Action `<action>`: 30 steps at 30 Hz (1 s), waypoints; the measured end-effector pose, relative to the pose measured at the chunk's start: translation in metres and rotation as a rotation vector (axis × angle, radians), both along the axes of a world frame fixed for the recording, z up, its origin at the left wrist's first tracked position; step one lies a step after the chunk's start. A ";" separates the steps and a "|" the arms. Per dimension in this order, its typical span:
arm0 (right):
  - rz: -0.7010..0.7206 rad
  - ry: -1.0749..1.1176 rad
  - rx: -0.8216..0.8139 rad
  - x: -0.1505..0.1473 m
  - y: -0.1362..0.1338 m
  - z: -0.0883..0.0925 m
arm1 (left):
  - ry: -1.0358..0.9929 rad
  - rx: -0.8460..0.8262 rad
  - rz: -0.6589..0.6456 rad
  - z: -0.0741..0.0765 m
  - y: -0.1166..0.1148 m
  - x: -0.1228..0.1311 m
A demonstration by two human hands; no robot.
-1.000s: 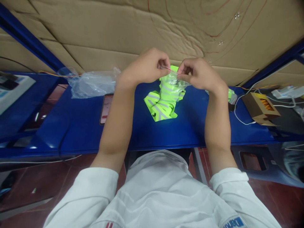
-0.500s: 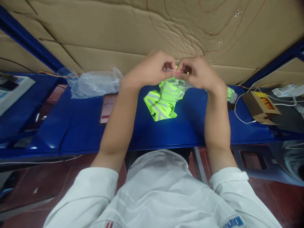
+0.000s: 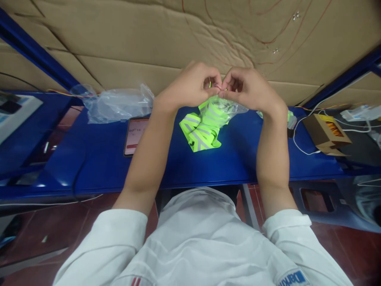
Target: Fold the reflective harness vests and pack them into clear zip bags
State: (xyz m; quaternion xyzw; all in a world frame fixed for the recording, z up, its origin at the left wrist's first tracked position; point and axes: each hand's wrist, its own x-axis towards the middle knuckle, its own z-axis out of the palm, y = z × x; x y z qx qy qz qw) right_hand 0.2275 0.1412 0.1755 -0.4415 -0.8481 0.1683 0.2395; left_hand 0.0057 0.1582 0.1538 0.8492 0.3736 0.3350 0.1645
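My left hand (image 3: 202, 84) and my right hand (image 3: 241, 88) meet at the top of a clear plastic bag (image 3: 233, 108). Thumbs and fingers of both are pinched on its red-lined edge (image 3: 218, 86), close together. Beneath them a neon yellow-green reflective vest (image 3: 204, 133) with grey stripes lies bunched on the blue table (image 3: 190, 171). Its upper part shows through the bag, while the lower part spills out onto the tabletop. How much of the vest is inside is hard to make out.
Left of my arms lie a crumpled clear plastic bag (image 3: 119, 104) and a phone (image 3: 134, 137). On the right are an open cardboard box (image 3: 326, 135) and a white cable (image 3: 303, 151). A cardboard panel (image 3: 133, 35) stands behind the table.
My hands have drawn closer together along the bag's red-lined edge, the right one shifting slightly. The bag's plastic spreads a little further right. The vest stays in place.
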 end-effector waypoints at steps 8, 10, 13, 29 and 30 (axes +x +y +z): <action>-0.017 -0.025 0.061 0.000 0.007 -0.005 | -0.167 0.023 -0.055 -0.009 0.011 0.001; 0.022 -0.012 0.087 0.001 0.011 -0.008 | -0.192 0.036 -0.047 -0.009 0.013 -0.001; 0.057 0.043 0.058 0.005 0.015 -0.010 | -0.180 0.066 -0.018 -0.008 0.014 -0.003; 0.052 0.175 -0.035 0.021 -0.002 0.005 | -0.493 0.137 0.016 -0.003 0.018 -0.005; 0.033 0.167 -0.026 0.024 -0.003 0.006 | -0.484 0.136 0.008 -0.003 0.017 -0.005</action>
